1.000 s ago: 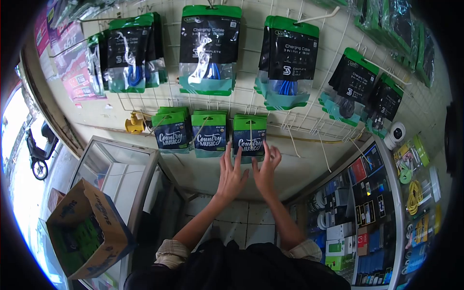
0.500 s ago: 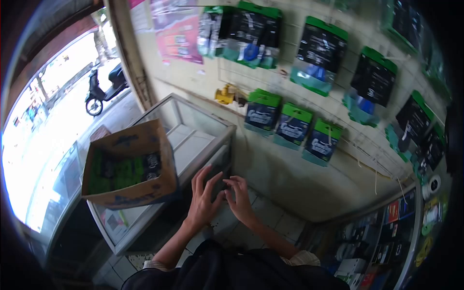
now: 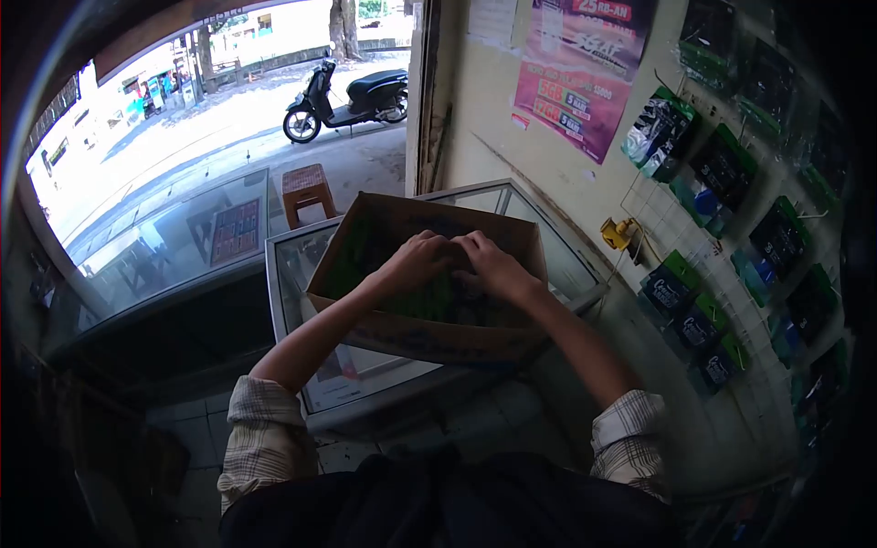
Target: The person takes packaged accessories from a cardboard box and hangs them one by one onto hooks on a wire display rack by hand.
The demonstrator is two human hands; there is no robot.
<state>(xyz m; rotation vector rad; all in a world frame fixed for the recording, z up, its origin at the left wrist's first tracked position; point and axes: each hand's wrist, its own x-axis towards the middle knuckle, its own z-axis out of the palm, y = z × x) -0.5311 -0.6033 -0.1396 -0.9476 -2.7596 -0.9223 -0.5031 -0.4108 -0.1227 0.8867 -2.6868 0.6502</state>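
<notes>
A cardboard box [image 3: 411, 331] with its top open stands on a glass display case, with green and dark packets [image 3: 425, 297] inside. My left hand [image 3: 418, 262] reaches over the packets, its fingers bent and their tips hidden from view. Close beside it, my right hand [image 3: 493, 265] is also within the box opening, fingers bent toward the left hand and thumb lower. Dim light and the hands themselves hide whether either one grips a packet.
The glass display case [image 3: 343, 391] is under the box, with a longer glass counter [image 3: 164, 242] to the left. Packaged accessories [image 3: 722, 169] hang on a wall rack at right, near a yellow object [image 3: 618, 234]. A stool [image 3: 308, 190] and a scooter [image 3: 347, 99] stand outside.
My view has swung left, bringing the box to the middle. Both hands, earlier held with spread fingers in the air right of the box, are now in its opening.
</notes>
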